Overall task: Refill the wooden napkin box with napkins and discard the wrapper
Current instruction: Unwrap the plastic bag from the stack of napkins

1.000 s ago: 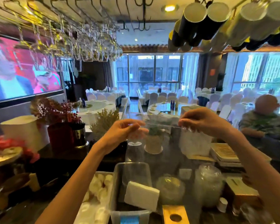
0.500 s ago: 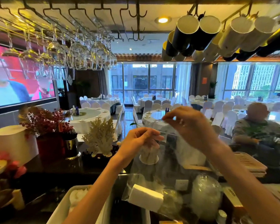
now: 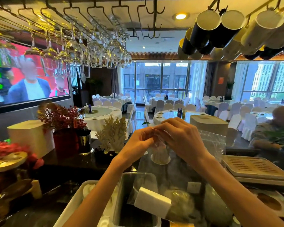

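Note:
A clear plastic wrapper [image 3: 175, 174] hangs from both my hands above the bar counter. My left hand [image 3: 138, 145] and my right hand [image 3: 180, 138] meet at its top edge, fingers pinched on the plastic and touching each other. A small white stack of napkins [image 3: 152, 204] lies tilted in the bottom of the wrapper. The wooden napkin box shows only as a sliver at the bottom edge [image 3: 181, 224], below the wrapper.
Below the wrapper are a grey plastic bin [image 3: 121, 202] and a white tray [image 3: 72, 208]. Stacked slatted trays [image 3: 254, 169] lie right. A small pot [image 3: 160, 155], coral ornament [image 3: 112, 135] and red flowers [image 3: 64, 118] stand behind. Glasses [image 3: 92, 49] and mugs [image 3: 220, 28] hang overhead.
My hands, apart and stretching the wrapper's top edge a second ago, have come together at its middle. The view has tilted up, so the wooden box has slid almost out of frame.

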Tool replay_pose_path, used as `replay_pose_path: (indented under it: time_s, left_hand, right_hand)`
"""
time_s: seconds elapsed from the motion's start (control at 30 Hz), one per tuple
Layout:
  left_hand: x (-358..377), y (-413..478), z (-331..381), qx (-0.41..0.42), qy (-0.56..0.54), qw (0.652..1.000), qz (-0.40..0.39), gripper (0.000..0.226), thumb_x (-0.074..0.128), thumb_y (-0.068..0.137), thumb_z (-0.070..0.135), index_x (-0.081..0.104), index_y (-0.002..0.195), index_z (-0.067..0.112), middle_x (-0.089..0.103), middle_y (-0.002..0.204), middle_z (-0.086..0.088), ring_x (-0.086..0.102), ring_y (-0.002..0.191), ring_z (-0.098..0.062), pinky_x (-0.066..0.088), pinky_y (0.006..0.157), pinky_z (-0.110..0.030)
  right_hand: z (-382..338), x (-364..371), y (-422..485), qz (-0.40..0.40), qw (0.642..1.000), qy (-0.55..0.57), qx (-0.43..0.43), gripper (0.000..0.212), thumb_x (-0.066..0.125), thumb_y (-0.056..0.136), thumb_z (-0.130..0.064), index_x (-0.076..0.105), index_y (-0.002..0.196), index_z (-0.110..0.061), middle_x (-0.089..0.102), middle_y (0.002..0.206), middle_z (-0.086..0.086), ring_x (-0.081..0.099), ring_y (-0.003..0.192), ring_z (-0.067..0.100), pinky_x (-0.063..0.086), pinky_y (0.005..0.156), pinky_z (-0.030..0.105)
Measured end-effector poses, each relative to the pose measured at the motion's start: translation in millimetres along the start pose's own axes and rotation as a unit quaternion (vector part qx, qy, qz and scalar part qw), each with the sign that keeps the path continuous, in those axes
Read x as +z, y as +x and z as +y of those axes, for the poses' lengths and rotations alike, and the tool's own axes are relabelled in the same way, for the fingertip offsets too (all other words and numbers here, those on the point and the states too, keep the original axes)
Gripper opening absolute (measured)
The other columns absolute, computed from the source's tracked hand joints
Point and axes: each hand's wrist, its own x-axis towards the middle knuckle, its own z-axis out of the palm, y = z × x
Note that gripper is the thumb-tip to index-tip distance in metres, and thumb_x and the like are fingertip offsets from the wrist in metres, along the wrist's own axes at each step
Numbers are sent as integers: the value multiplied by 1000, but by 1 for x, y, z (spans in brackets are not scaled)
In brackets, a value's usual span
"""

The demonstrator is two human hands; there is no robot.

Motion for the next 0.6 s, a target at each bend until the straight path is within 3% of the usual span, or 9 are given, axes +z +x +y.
replay_pose_path:
  time_s: [0.1,0.2,0.27,0.33,0.37,0.43,0.5,0.53,0.6]
  left_hand:
    - [-1,-5,2,2,8,1000,1,27,47,93,-12,63,114,-4,73,97,-20,72,83,-20,57,73,-24]
    - [0,-12,2,-3,8,1000,-13,29,46,92,-14,64,113,-5,74,103,-20,73,78,-20,54,67,-19]
    - [1,-14,3,2,8,1000,-17,28,45,94,-11,65,112,-4,74,105,-20,72,78,-21,54,65,-19]
    - [1,-11,4,8,2,1000,-11,26,45,94,-11,65,110,-4,75,102,-19,72,76,-21,55,63,-21]
    - [1,-9,6,11,-5,1000,-4,26,45,94,-11,65,109,-3,75,101,-18,72,76,-21,55,63,-22]
    - [-1,-6,8,20,-21,999,18,25,46,94,-9,66,107,0,76,100,-16,72,77,-22,55,63,-23]
    - [-5,-4,12,27,-37,998,42,25,48,94,-6,68,106,3,77,100,-14,72,78,-22,55,63,-23]
    - [-7,-2,14,26,-47,997,51,24,49,94,-5,68,105,5,77,100,-14,72,79,-23,55,63,-23]
    - [-11,0,20,18,-66,996,60,24,51,93,-4,69,106,5,76,102,-15,71,79,-23,55,64,-25]
  right_hand:
    - [-3,3,0,0,1000,18,26,17,68,87,-28,73,92,-12,75,87,5,69,74,20,58,58,34]
    - [10,-8,9,62,986,75,137,13,72,86,-25,74,90,-13,74,83,4,65,67,14,58,59,39]
    - [26,-24,16,57,962,164,209,18,69,85,-36,74,98,-25,74,90,-4,69,77,14,58,68,38]
    - [39,-42,12,-14,939,248,238,41,61,82,-58,64,118,-39,69,118,-12,64,107,6,53,90,31]
    - [46,-51,1,-24,931,255,261,60,57,77,-69,51,131,-45,57,136,-12,53,122,2,45,101,31]
    - [54,-68,-35,23,916,201,345,92,53,64,-84,19,145,-56,25,158,-10,27,141,11,30,109,43]
    - [52,-76,-75,50,876,181,444,114,55,48,-91,-4,142,-62,7,163,-6,16,147,28,25,107,59]
    - [46,-76,-89,38,846,245,472,123,59,42,-92,-7,141,-63,12,163,-2,22,145,32,29,105,60]
    - [32,-64,-97,35,751,457,476,132,76,38,-80,2,145,-58,48,148,9,53,128,31,48,97,51]
